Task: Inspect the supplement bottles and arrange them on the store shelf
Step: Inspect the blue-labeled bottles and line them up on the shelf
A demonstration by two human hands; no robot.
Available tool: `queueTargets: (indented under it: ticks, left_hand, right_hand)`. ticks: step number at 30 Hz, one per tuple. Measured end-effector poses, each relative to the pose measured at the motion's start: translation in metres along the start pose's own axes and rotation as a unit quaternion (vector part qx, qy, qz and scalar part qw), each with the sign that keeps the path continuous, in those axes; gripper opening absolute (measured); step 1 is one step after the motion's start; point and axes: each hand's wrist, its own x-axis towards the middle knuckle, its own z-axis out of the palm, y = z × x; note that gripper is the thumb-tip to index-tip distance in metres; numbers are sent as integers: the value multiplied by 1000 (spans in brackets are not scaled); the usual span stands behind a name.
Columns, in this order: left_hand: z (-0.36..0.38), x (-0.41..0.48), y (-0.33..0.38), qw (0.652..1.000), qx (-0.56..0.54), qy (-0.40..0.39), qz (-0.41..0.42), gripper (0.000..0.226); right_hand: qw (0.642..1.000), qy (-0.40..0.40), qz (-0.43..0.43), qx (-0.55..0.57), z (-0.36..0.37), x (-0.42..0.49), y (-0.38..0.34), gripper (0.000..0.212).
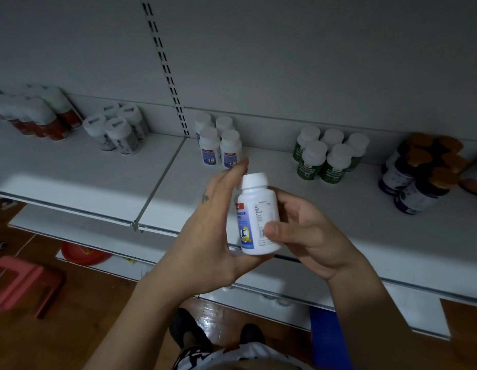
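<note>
So right hand (304, 236) wraps the bottle (257, 214), left hand (213, 231) flat against it. I'd turn it slow, check the label, then park it by the twins (218, 145) at 12 o'clock.

Blurred, cropped, unreadable
Left end of the shelf (71, 166): red-labelled bottles (42, 116) blurred, cropped; print on the held bottle (254, 217) too small to read.
</note>
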Motion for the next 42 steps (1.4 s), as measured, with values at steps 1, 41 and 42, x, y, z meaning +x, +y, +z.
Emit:
queueTargets:
  ticks: [1, 41, 42]
  left_hand:
    - [0, 1, 1, 1000, 11, -1, 6, 106]
    - [-6, 4, -24, 998, -17, -25, -54, 105]
    - [-5, 4, -25, 998, -16, -20, -58, 101]
  right_hand:
    - [1000, -1, 3, -6, -1, 0, 0, 57]
    - [995, 31, 56, 73, -9, 16, 12, 69]
    - [996, 38, 54, 56, -9, 17, 13, 75]
